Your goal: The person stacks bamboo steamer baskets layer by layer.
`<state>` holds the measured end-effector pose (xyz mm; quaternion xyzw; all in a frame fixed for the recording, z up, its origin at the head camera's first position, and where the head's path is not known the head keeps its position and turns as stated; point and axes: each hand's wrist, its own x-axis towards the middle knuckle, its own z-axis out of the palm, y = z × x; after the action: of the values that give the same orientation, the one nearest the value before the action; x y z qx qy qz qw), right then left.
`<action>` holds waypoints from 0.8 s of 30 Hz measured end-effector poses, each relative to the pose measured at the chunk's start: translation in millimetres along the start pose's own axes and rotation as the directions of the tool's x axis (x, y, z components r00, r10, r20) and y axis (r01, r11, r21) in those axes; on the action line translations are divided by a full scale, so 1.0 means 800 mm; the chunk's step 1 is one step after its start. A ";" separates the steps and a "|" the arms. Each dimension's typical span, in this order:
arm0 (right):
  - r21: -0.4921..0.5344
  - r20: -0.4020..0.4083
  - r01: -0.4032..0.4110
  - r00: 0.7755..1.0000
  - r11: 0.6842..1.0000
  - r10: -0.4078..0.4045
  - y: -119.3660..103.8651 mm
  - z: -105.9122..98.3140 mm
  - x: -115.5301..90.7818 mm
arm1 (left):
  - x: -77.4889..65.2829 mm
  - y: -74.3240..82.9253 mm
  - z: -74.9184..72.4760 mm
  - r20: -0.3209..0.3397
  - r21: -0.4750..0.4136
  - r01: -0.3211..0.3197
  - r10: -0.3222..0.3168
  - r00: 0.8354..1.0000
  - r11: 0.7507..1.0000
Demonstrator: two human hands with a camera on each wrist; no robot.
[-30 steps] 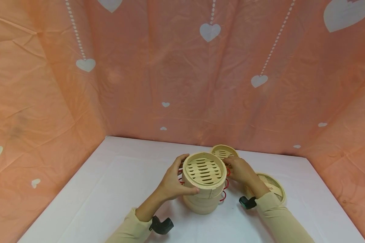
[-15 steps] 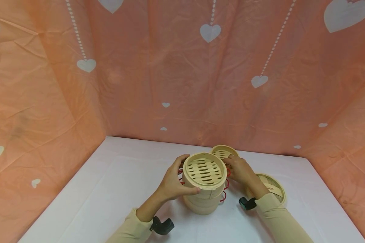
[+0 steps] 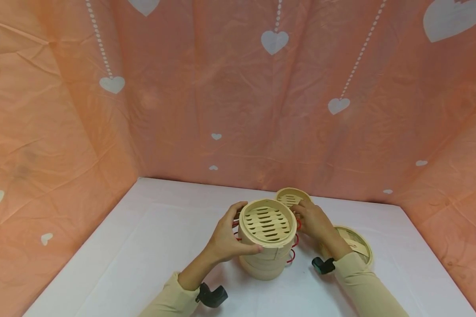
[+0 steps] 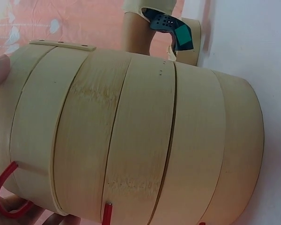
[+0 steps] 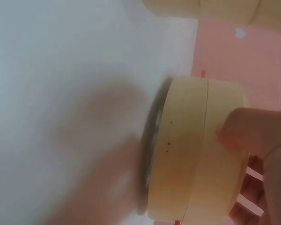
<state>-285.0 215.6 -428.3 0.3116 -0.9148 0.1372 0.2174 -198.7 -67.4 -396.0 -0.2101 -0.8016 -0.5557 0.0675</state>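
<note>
A stack of round bamboo steamer baskets stands upright near the table's middle, its slatted top floor showing. My left hand grips the upper part of the stack, thumb in front and fingers around the far left side. In the left wrist view the stacked walls fill the picture, with red handles on them. Behind the stack, my right hand holds another small bamboo steamer basket by its side. The right wrist view shows the thumb on that basket's wall; its edge faces the table, with shadow beneath.
A woven bamboo steamer lid lies on the white table, right of the stack and partly behind the right forearm. A pink cloth with white hearts hangs around the table's back and sides.
My right hand and the rear steamer basket have risen very slightly. The left hand and the stack stay almost in place.
</note>
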 end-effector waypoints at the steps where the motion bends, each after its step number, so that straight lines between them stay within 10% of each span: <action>1: 0.000 -0.002 -0.009 1.000 1.000 0.009 0.000 -0.001 0.000 | 0.000 0.000 0.000 -0.002 -0.001 0.000 0.000 1.000 1.000; 24: -0.004 -0.095 -0.017 0.995 1.000 0.016 -0.006 -0.040 0.005 | -0.002 -0.002 -0.003 0.038 -0.010 0.008 -0.007 0.999 1.000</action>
<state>-274.9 222.3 -398.5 0.2966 -0.9062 0.1517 0.2603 -198.4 -70.6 -397.3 -0.2179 -0.8008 -0.5557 0.0493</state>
